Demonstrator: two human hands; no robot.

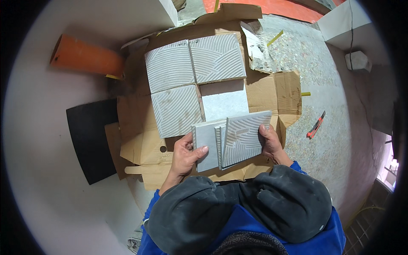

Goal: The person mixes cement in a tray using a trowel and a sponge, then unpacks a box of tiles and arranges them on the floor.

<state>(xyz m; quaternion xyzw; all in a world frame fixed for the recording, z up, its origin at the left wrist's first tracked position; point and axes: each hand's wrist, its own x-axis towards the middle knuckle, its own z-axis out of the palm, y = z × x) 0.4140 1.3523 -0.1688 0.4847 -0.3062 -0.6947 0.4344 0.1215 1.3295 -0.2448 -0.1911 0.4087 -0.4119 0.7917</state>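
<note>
In front of my knees I hold several square tiles between both hands. My left hand [183, 157] is closed on a plain grey tile [206, 148], its thumb flat on the face. My right hand [274, 146] grips the side of a tile with a ridged grey face [248, 142]. The two overlap in the middle, where more tile edges show. Just beyond, three ridged tiles, one at far left [170, 66], one at far right [219, 57] and one at near left [177, 110], lie on cardboard. A plain pale tile [225, 100] fills the fourth corner.
Opened-out cardboard [289, 95] spreads beneath the tiles. A red and black utility knife [315, 125] lies on the speckled floor to the right. At left are an orange pipe [87, 55] and a black sheet [93, 144], near the wall. A white block [358, 60] is at far right.
</note>
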